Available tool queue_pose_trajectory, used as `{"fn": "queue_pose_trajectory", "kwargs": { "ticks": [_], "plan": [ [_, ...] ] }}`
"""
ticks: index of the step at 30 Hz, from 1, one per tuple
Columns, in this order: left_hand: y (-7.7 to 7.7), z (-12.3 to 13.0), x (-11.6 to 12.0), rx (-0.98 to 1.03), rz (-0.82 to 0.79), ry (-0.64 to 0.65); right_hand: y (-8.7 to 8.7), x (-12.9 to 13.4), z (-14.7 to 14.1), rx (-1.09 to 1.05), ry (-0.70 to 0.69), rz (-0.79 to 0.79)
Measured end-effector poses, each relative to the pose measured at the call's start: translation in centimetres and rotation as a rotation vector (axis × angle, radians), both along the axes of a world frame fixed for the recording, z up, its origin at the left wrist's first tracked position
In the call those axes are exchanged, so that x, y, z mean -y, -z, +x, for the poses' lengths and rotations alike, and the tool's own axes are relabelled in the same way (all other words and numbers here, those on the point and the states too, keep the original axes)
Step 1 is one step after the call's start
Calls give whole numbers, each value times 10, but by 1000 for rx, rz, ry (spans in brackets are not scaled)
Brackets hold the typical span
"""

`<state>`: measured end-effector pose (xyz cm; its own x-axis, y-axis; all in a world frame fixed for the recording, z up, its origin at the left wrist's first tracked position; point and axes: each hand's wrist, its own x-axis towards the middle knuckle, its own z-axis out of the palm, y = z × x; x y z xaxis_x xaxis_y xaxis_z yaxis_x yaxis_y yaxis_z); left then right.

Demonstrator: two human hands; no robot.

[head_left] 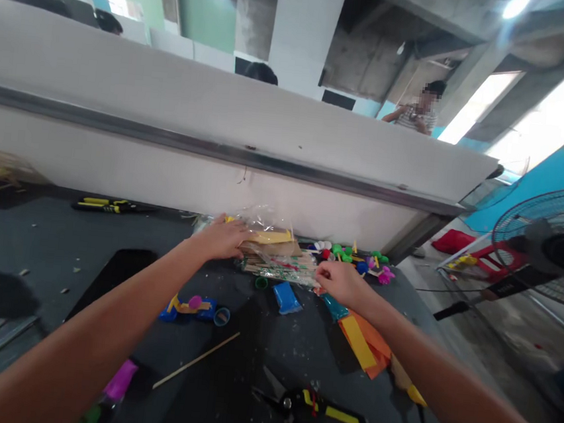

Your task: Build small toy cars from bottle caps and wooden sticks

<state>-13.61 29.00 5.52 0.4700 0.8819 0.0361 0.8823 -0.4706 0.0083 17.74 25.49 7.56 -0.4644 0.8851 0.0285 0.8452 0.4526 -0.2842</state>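
Clear plastic [267,219] and thin sticks [279,266] lie along the bench's [216,405] back edge. My left hand [227,238] rests on the plastic, fingers loosely spread; my right hand [340,280] curls at the sticks' right ends, pinching or not, I can't tell. Light left pressure should steady them.

The sticks [276,269] are tan, the packet [287,298] blue.

Fan [555,244] pt. cut off; R hand [339,280] grip unclear
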Motion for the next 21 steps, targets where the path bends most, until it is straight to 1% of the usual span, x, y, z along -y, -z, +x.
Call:
{"fn": "queue_pose_trajectory", "kwargs": {
  "ticks": [2,4,5,7,9,11,12,13,14,16,17,19,21],
  "plan": [
    [1,2,2,-47,-93,2,-10,14,24,-83,37,-63],
    [-3,6,7,-54,-167,-31,-17,25,43,-112,57,-91],
    [-8,9,11,-42,-190,-46,-20,30,50,-118,65,-92],
    [-23,21,22,18,-207,-53,-25,38,59,-132,74,-78],
    [-40,42,36,155,-198,-11,-31,45,59,-149,76,-58],
    [-52,69,51,400,-166,139,-39,51,54,-175,71,-37],
    [-55,83,58,534,-168,198,-44,53,51,-193,63,-27],
    [-55,96,63,633,-189,229,-49,54,48,-218,56,-18],
    [-53,107,66,730,-203,210,-53,54,45,-248,50,-12],
    [-44,122,69,949,-275,117,-58,53,40,-329,65,2],
    [-38,126,69,1088,-317,57,-57,51,37,-372,85,18],
    [-27,132,69,1335,-378,-47,-49,46,29,-440,117,66],
    [-21,137,71,1601,-452,-137,-36,39,16,-452,81,112]
  ]
}}
